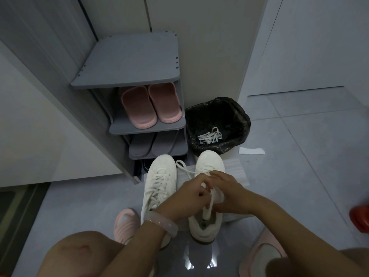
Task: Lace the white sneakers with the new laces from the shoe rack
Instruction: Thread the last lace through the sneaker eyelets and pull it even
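The right sneaker [207, 196] stands on the floor beside its laced mate [159, 182], toe toward the shoe rack [127, 76]. Both hands work over its eyelets: the left hand [191, 194] pinches the new lace [184, 166] while the right hand [225, 188] grips its other strand, probably to thread it

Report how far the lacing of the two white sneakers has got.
Done: the left sneaker looks fully laced, and loose laces lie in the bin. In hand: left hand and right hand work a white lace on the right sneaker. Left: finishing that shoe; its eyelets are hidden.
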`<state>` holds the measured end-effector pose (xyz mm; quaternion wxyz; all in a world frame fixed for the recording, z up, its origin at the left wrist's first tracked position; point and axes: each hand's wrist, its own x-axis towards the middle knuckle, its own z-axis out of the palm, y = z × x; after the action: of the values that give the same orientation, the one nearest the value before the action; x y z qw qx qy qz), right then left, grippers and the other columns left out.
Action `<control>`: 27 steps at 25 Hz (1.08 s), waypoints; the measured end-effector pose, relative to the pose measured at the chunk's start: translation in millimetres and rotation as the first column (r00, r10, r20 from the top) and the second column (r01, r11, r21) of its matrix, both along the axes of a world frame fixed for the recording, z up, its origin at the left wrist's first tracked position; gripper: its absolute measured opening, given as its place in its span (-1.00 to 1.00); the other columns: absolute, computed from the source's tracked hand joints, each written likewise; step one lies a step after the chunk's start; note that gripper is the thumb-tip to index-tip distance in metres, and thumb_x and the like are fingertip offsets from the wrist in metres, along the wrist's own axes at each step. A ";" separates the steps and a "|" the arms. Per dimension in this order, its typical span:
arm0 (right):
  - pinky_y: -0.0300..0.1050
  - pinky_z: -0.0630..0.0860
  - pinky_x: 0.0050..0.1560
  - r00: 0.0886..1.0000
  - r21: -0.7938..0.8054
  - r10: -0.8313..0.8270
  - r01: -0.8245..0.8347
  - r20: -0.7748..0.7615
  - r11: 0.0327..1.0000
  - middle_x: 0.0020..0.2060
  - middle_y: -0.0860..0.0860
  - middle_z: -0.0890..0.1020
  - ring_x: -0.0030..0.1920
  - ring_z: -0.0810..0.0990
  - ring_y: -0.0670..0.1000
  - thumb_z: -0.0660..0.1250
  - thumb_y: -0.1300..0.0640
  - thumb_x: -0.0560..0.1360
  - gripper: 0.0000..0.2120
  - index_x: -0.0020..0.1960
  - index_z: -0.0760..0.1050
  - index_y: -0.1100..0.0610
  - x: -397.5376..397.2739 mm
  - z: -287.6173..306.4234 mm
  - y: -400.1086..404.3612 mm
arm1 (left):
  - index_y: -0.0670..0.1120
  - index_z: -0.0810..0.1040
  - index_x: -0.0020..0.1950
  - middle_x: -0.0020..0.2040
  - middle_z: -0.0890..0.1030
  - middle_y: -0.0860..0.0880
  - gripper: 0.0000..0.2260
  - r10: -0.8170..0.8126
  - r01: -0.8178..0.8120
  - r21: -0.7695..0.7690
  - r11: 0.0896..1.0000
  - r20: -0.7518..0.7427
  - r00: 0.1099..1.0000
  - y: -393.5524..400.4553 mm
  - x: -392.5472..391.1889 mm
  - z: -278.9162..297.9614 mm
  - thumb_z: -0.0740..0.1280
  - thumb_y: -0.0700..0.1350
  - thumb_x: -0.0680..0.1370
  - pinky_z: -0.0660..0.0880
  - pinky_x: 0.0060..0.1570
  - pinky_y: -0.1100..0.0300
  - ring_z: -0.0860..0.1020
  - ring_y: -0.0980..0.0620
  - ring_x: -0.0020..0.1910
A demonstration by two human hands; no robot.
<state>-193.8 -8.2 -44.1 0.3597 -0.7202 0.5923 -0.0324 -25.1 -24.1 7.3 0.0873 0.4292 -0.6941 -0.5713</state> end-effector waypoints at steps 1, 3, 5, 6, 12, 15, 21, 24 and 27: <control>0.16 0.28 0.35 0.999 -0.081 0.024 -0.021 0.032 0.996 0.42 0.03 0.26 0.42 0.21 0.12 0.34 -0.23 0.29 -0.31 0.38 0.27 -0.17 5.0 1.0 1.5 | 0.05 0.37 -0.12 -0.42 0.54 0.08 -0.77 0.039 -0.039 0.018 0.999 -0.041 0.998 -2.2 -1.0 3.7 0.19 -0.30 0.54 0.41 -0.36 0.32 0.48 0.15 -0.44; 0.04 0.45 0.16 0.986 -0.234 0.025 0.015 0.165 0.972 0.17 0.03 0.53 0.20 0.47 0.07 0.27 -0.18 0.33 -0.61 0.12 0.49 -0.11 12.0 4.2 3.8 | 0.02 0.42 -0.09 -0.42 0.57 0.09 -0.79 0.143 -0.140 0.033 0.990 -0.117 0.983 -7.3 -3.4 12.9 0.17 -0.30 0.57 0.39 -0.41 0.39 0.48 0.20 -0.49; -0.23 0.45 0.02 0.936 -0.220 -0.121 0.201 0.330 0.955 -0.06 -0.06 0.62 -0.01 0.57 -0.13 0.26 -0.02 0.45 -0.81 -0.07 0.58 0.04 11.6 19.5 2.6 | -0.02 0.45 -0.07 -0.29 0.60 0.06 -0.79 0.335 -0.343 -0.050 0.938 -0.122 0.934 -15.5 -0.3 11.0 0.15 -0.31 0.56 0.40 -0.39 0.38 0.49 0.15 -0.45; -0.30 0.44 -0.05 0.867 -0.125 -0.240 0.323 0.438 0.938 -0.16 -0.09 0.63 -0.12 0.58 -0.21 0.23 0.06 0.53 -0.82 -0.13 0.58 0.07 9.4 31.7 -0.1 | -0.04 0.46 -0.06 -0.23 0.59 0.03 -0.82 0.443 -0.451 -0.133 0.883 -0.085 0.892 -18.9 3.5 4.8 0.16 -0.30 0.56 0.44 -0.32 0.33 0.50 0.08 -0.38; -0.35 0.40 -0.44 0.566 -0.217 -0.631 0.810 0.531 0.544 -0.41 0.05 0.55 -0.52 0.47 -0.13 0.08 0.14 0.62 -0.73 -0.14 0.51 0.13 -43.2 86.3 -18.3 | -0.04 0.34 0.38 0.23 0.47 -0.12 -0.66 0.089 -0.035 -0.164 0.986 0.335 0.938 -9.4 5.5 -31.4 0.16 -0.16 0.59 0.36 0.15 0.17 0.46 -0.07 0.19; -0.23 0.39 -0.32 0.583 -0.391 -0.688 0.808 0.432 0.440 -0.44 -0.02 0.49 -0.41 0.46 -0.05 0.12 0.19 0.59 -0.77 -0.06 0.54 0.17 -65.0 98.6 -14.4 | 0.09 0.08 0.51 0.30 0.37 -0.13 -0.47 -0.023 0.148 -0.297 0.943 0.385 0.922 -10.0 0.1 -39.3 0.08 -0.26 0.59 0.32 0.11 0.25 0.42 -0.06 0.20; -0.18 0.37 -0.13 0.941 -0.228 -0.332 0.310 -0.063 0.923 -0.18 -0.02 0.61 -0.14 0.51 0.02 0.20 0.08 0.55 -0.79 0.11 0.54 0.05 -22.3 69.1 -2.4 | -0.12 0.43 0.23 0.12 0.48 -0.14 -0.75 0.154 0.172 -0.476 0.863 0.570 0.807 -20.0 -10.3 -42.8 0.11 -0.20 0.58 0.43 0.02 0.07 0.51 -0.14 0.09; -0.14 0.39 -0.06 0.984 -0.069 -0.167 0.162 -0.064 0.984 0.06 0.02 0.53 0.03 0.51 0.04 0.24 -0.01 0.52 -0.71 0.21 0.42 0.06 16.1 43.1 9.4 | -0.18 0.48 0.09 0.16 0.46 -0.13 -0.83 0.193 0.131 -0.565 0.815 0.477 0.858 -19.2 -11.1 -40.1 0.17 -0.23 0.54 0.43 0.00 0.08 0.47 -0.12 0.11; -0.10 0.39 -0.03 0.989 -0.036 -0.132 0.130 -0.067 0.991 0.11 0.07 0.44 0.07 0.48 0.08 0.28 0.05 0.49 -0.62 0.25 0.32 0.11 23.9 30.3 10.8 | -0.12 0.37 0.35 0.37 0.36 -0.09 -0.61 0.028 0.179 -0.505 0.844 0.376 0.926 -19.8 -8.2 -45.3 0.18 -0.29 0.53 0.38 0.19 0.11 0.41 -0.09 0.28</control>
<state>-169.9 2.6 -13.9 0.3244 -0.6860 0.6500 -0.0405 -33.3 -43.9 -38.0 0.0473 0.4595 -0.8450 -0.2694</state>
